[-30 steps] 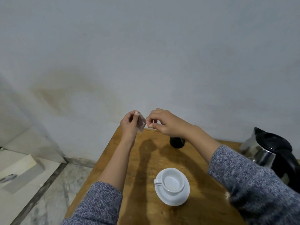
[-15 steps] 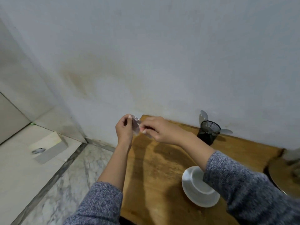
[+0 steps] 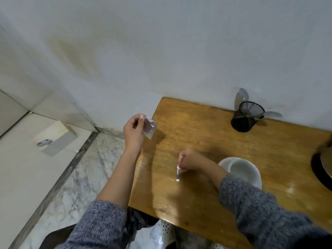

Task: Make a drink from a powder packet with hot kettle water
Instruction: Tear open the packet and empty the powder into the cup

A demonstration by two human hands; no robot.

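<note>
My left hand (image 3: pixel 133 131) pinches a small powder packet (image 3: pixel 150 129) at its top corner, held up just off the table's left edge. My right hand (image 3: pixel 188 160) is lower, over the wooden table (image 3: pixel 197 126), pinching a thin torn-off strip (image 3: pixel 178 174) that hangs down toward the tabletop. A white cup on a white saucer (image 3: pixel 241 170) sits right of that hand, partly hidden by my right forearm. At the far right edge only part of the kettle (image 3: pixel 323 168) shows.
A black mesh holder (image 3: pixel 247 119) with plastic spoons stands at the back of the table by the wall. A marble floor lies left of the table, with a pale block (image 3: pixel 57 139) on it. A polka-dotted white bag (image 3: pixel 158 234) sits below the table's front edge.
The two hands have come apart: the right hand dropped toward the table with a torn strip, while the left keeps the packet raised. The view swung left and down.
</note>
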